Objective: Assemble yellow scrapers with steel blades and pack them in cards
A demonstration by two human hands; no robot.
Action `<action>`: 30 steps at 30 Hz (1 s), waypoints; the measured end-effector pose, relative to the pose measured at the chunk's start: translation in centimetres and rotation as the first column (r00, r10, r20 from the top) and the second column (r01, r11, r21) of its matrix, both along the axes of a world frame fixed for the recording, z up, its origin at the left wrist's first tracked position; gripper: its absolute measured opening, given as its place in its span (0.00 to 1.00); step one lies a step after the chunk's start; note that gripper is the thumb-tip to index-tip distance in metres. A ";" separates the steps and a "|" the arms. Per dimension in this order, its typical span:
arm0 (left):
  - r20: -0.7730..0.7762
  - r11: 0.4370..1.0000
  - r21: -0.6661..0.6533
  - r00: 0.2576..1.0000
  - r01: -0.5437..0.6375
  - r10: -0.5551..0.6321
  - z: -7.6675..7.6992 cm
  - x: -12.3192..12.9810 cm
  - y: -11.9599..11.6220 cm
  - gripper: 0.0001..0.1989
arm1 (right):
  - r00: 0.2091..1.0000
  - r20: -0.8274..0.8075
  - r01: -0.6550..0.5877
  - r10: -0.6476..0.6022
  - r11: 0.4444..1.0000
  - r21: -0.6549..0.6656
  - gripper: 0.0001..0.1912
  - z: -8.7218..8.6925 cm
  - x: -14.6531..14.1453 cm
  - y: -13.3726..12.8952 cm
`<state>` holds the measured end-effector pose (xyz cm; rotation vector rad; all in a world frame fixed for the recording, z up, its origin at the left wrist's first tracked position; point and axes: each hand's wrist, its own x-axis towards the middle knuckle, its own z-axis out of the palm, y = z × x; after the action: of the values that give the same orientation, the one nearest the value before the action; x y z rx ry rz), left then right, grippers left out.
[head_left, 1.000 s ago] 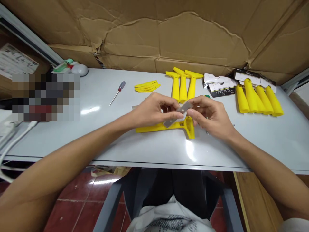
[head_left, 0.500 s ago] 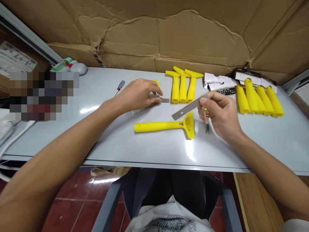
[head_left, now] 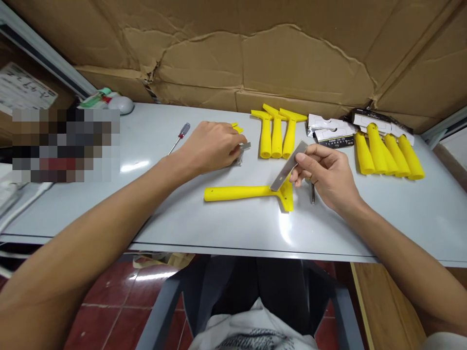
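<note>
My right hand (head_left: 324, 175) pinches a flat metal scraper blade (head_left: 288, 165) between thumb and fingers, tilted over the head of a yellow scraper handle (head_left: 241, 193) lying on the table. A thin metal shaft (head_left: 313, 193) shows under that hand; I cannot tell whether it is held or lies there. At the left, my left hand (head_left: 219, 146) has its fingers closed on a small metal plate (head_left: 245, 146), whose end sticks out past the fingertips. Part of a clear plastic bag (head_left: 239, 159) shows below them, and small yellow pieces (head_left: 237, 128) lie just behind.
Behind stand three yellow scraper handles (head_left: 277, 131), with black-and-white packages (head_left: 332, 131) to their right and several yellow handles (head_left: 388, 153) beyond. A screwdriver (head_left: 180, 136) lies left of my left hand. A cardboard wall (head_left: 255, 58) closes the back of the table (head_left: 175, 226).
My right hand has turned the blade steeper and brought its lower end over the scraper head. My left fingers have curled in, and the metal plate there has tilted up.
</note>
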<state>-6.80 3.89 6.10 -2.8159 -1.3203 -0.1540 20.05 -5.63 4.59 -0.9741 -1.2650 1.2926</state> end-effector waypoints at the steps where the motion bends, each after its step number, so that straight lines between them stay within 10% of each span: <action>1: -0.057 0.999 0.041 0.998 -0.031 0.033 0.2 0.0 -0.1 0.18 | 1.000 -0.005 0.002 -0.002 1.000 0.009 0.14 0.0 0.0 0.0; 9: -0.297 0.998 0.070 0.955 0.004 0.017 0.6 -0.1 -0.4 0.19 | 0.993 0.082 0.080 -0.088 0.992 0.094 0.19 0.3 0.0 -0.5; 16: -0.219 0.984 -0.176 0.974 0.015 -0.054 1.2 -0.9 0.4 0.31 | 0.995 0.079 0.062 -0.068 0.995 0.078 0.24 0.6 -0.1 -0.9; 25: -0.232 0.990 -0.142 0.973 -0.021 -0.013 0.6 -1.3 1.1 0.17 | 1.000 0.012 0.006 -0.007 0.998 0.062 0.23 0.5 -0.1 -0.9; 30: 0.127 0.998 -0.023 0.990 0.065 -0.062 0.9 -0.3 -0.2 0.18 | 0.999 0.032 0.014 -0.016 0.998 0.061 0.24 0.5 0.0 -0.9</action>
<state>-7.06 3.70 6.99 -2.9168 -1.2646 -0.3238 20.00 -6.55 5.07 -0.9630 -1.3124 1.2247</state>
